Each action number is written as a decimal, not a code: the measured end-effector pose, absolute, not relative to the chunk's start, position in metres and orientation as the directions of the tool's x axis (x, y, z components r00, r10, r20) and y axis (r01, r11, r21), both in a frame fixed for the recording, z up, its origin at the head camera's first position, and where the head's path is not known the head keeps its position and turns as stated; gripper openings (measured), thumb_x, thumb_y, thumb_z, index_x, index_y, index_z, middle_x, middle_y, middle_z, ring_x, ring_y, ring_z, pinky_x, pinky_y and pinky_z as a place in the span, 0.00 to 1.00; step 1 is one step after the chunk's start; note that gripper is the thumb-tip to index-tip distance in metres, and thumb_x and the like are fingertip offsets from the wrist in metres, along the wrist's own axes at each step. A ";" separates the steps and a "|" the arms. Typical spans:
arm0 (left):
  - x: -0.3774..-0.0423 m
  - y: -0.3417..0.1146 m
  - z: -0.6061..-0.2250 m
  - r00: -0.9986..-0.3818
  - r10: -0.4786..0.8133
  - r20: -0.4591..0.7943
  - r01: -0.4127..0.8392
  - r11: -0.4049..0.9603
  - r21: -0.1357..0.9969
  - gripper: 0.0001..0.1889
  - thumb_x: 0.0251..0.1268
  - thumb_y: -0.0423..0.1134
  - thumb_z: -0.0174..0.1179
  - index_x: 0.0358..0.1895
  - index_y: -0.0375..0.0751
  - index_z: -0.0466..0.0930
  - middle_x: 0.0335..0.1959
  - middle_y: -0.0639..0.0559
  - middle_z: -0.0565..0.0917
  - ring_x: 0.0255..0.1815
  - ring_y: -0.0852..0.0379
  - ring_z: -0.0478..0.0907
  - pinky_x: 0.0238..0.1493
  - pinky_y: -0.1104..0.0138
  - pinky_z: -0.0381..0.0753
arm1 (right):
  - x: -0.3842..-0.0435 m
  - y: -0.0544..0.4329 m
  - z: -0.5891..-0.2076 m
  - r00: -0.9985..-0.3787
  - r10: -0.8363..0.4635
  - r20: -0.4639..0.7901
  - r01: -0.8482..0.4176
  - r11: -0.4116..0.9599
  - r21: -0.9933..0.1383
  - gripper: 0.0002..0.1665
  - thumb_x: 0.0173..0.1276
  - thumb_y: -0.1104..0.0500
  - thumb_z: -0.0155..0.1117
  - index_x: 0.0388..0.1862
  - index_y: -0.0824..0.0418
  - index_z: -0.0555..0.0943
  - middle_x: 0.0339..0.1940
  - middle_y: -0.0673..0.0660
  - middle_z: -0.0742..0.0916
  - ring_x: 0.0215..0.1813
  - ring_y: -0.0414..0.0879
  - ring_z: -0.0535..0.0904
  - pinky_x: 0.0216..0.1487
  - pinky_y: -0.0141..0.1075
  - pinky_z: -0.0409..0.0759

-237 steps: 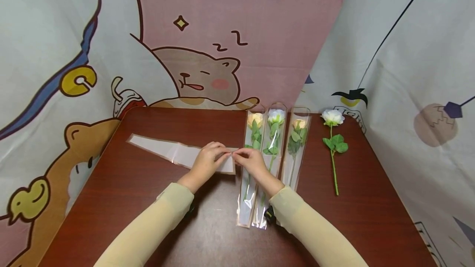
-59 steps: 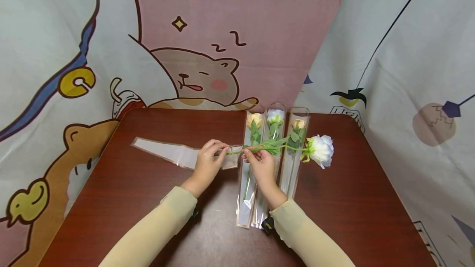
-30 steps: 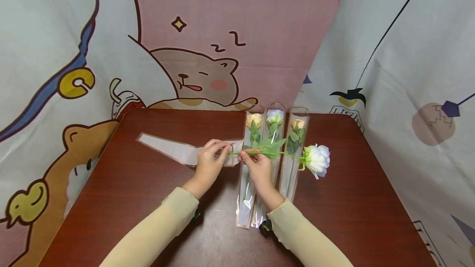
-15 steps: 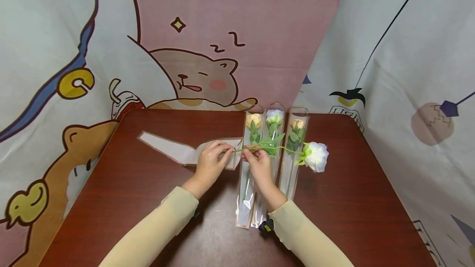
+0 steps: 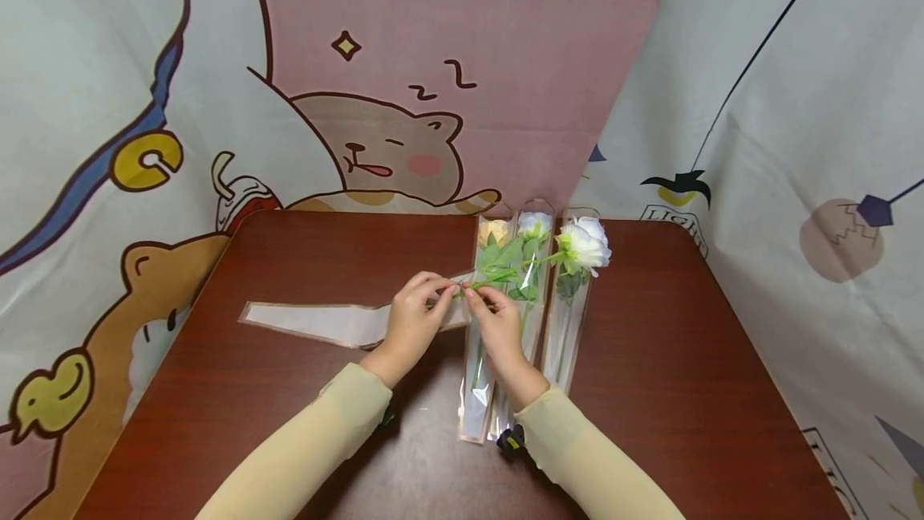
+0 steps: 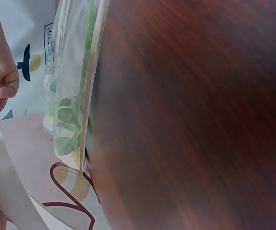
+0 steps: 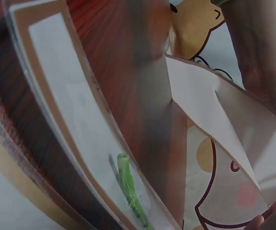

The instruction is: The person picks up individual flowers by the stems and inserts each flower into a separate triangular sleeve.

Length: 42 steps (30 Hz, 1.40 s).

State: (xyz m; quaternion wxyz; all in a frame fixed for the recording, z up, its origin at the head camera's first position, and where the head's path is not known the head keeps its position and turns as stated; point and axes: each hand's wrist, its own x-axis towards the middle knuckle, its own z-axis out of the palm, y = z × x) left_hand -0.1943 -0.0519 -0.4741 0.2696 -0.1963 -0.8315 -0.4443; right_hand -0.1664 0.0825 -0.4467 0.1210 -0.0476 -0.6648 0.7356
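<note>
My left hand (image 5: 415,319) pinches the mouth end of a flat clear flower sleeve (image 5: 303,321) with a white panel and brown edging. The sleeve stretches leftward over the table. Close beside it, my right hand (image 5: 500,331) pinches the green stem of a white rose (image 5: 586,244) near its lower end. The rose points up and right, its leaves over the wrapped flowers. Whether the stem tip is inside the sleeve is hidden by my fingers. The left wrist view shows the raised sleeve (image 6: 6,167) below my right hand (image 6: 1,67); the right wrist view shows the sleeve (image 7: 228,115) bent open.
Three sleeved flowers lie side by side under and beyond my right hand: a yellow rose (image 5: 494,233), a white one (image 5: 534,225) and a third sleeve (image 5: 559,343) partly covered by the held rose. The brown table (image 5: 686,392) meets a cartoon-printed cloth (image 5: 534,62) at its back.
The loose rose was picked up from the right of the table and brought to the sleeve. Lately its head swung up and left, and the sleeve's far end swung toward me.
</note>
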 end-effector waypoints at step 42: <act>-0.195 -0.050 -0.472 -0.695 0.002 0.719 0.643 0.448 0.621 0.05 0.61 0.37 0.64 0.35 0.40 0.86 0.34 0.52 0.82 0.35 0.59 0.80 0.34 0.64 0.84 | -0.178 0.075 -0.462 -0.960 0.278 -0.023 -0.045 -0.235 -0.971 0.14 0.63 0.61 0.65 0.39 0.74 0.83 0.29 0.44 0.85 0.41 0.39 0.77 0.48 0.32 0.73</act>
